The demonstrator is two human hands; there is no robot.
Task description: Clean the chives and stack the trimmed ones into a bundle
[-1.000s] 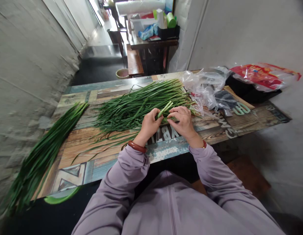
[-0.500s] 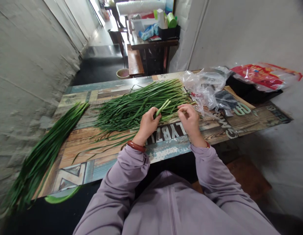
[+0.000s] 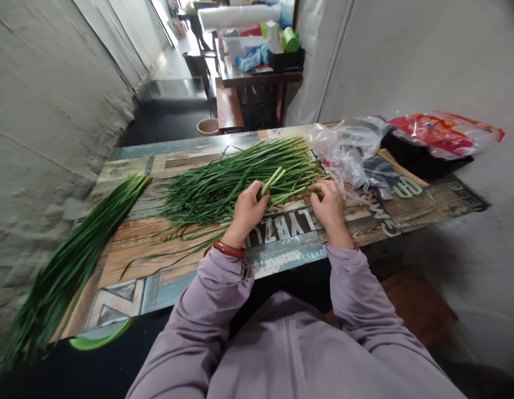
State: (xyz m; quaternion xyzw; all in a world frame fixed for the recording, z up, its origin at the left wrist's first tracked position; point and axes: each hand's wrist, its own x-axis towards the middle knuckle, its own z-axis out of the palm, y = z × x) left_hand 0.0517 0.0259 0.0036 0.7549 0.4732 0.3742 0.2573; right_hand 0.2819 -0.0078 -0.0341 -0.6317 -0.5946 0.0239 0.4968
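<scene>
My left hand (image 3: 249, 210) is closed round a few garlic chives (image 3: 274, 180), their pale stem ends pointing up and right past the fingers. Long leaves from under this hand trail left over the tabletop. My right hand (image 3: 328, 206) is at the stem ends of the big loose pile of garlic chives (image 3: 227, 177), its thumb and fingers pinched on stems there. A neater bunch of garlic chives (image 3: 94, 244) lies apart on the left, its leaf tips hanging past the table edge.
The wood-patterned table (image 3: 173, 280) runs across in front of me. At its right lie a crumpled clear plastic bag (image 3: 348, 144), pale green scissor handles (image 3: 408, 187) and a red plastic package (image 3: 439, 133) on something black. Walls flank both sides. Behind stand a bench (image 3: 229, 102) and a basket (image 3: 208, 126).
My right hand has moved slightly down and right, from above the table to the pile's stem ends. My left hand keeps its chives and has shifted only a little.
</scene>
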